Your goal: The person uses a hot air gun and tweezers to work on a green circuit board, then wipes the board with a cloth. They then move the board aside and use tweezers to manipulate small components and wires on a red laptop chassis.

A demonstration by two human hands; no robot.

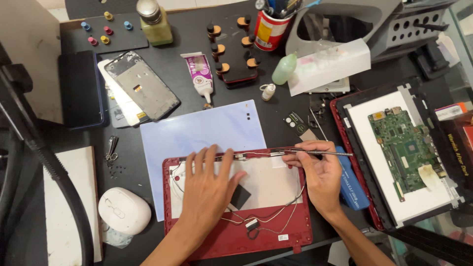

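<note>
Red laptop lid lies open-face-up near the table's front edge, over a pale blue sheet. Left hand presses flat on its white inner panel, fingers spread, holding nothing. Right hand pinches slim tweezers at the lid's far rim. Thin plastic shell, likely light and flexy, loose wires fragile; best steadied by the edges.
</note>
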